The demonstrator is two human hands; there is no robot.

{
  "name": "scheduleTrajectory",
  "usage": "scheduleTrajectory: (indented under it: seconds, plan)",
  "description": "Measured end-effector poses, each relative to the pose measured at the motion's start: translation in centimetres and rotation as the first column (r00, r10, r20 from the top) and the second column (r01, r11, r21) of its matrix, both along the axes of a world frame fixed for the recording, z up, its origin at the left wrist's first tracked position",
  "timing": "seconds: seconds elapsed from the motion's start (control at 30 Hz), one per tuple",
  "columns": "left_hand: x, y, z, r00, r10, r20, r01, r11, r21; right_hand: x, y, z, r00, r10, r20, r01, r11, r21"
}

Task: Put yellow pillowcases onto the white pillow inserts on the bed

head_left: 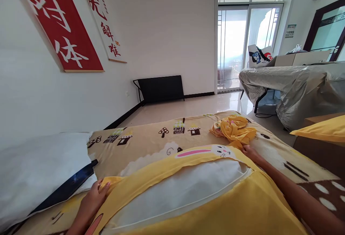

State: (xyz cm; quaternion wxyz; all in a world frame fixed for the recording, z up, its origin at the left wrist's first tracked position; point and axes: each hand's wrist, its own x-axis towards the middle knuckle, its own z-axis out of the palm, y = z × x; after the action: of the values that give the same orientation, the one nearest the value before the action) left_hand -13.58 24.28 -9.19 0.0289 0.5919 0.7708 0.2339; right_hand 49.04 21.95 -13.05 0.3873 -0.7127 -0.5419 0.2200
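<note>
A yellow pillowcase (215, 206) with a white rabbit print lies in front of me, partly over a white pillow (185, 188) that shows through its wide opening. My left hand (95, 195) is closed on the pillowcase's left corner, fingers wrapped round the cloth. At the far right corner, my right hand (250, 153) grips the pillowcase too, its fingertips partly hidden by fabric. Just beyond that hand sits a crumpled yellow cloth (234, 129) with small printed patches. All of this rests on a beige patterned blanket (151, 134).
Another white pillow (40, 170) with a dark blue band lies at left. A yellow cloth item (323, 129) sits on a brown box at right. Farther back stand a plastic-covered table (296, 75) with boxes and a black folded panel (161, 89) against the wall.
</note>
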Motion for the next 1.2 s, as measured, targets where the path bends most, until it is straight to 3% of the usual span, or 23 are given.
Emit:
scheduleTrajectory:
  seconds: [0.07, 0.13, 0.23, 0.3, 0.43, 1.0, 1.07, 1.13, 1.2]
  plan:
    - [0.6, -2.0, 2.5, 0.988, -0.078, 0.136, 0.073, 0.996, 0.042, -0.1, -2.2, 3.0, 0.998, -0.007, 0.066, 0.004, 0.999, 0.046]
    - [2.7, -4.6, 5.1, 0.956, -0.221, 0.195, 0.217, 0.975, 0.041, -1.6, -5.0, 6.4, 0.983, 0.104, 0.151, -0.126, 0.981, 0.147]
    - [7.9, -8.5, 8.0, 0.852, -0.523, 0.020, 0.521, 0.851, 0.063, -5.7, -8.8, 10.4, 0.841, 0.415, 0.347, -0.502, 0.838, 0.216]
    - [11.1, -10.1, 9.0, 0.769, -0.628, -0.120, 0.635, 0.773, 0.022, -8.1, -10.0, 11.5, 0.765, 0.460, 0.450, -0.583, 0.791, 0.183]
    - [13.6, -10.7, 9.2, 0.740, -0.646, -0.187, 0.644, 0.761, -0.080, -9.2, -9.7, 10.7, 0.727, 0.488, 0.483, -0.601, 0.793, 0.104]
    - [12.7, -10.8, 9.0, 0.729, -0.676, -0.104, 0.667, 0.736, -0.111, -8.1, -9.4, 10.5, 0.738, 0.492, 0.461, -0.564, 0.826, 0.021]
    - [12.8, -11.1, 9.1, 0.723, -0.681, -0.112, 0.681, 0.731, -0.044, -8.2, -10.0, 11.1, 0.751, 0.484, 0.450, -0.582, 0.806, 0.105]
    - [13.4, -12.1, 9.5, 0.706, -0.700, -0.112, 0.706, 0.707, 0.032, -8.5, -10.8, 11.9, 0.747, 0.512, 0.425, -0.630, 0.749, 0.206]
    - [14.4, -13.4, 9.9, 0.673, -0.734, -0.095, 0.739, 0.672, 0.049, -9.2, -11.7, 12.3, 0.707, 0.575, 0.411, -0.690, 0.689, 0.223]
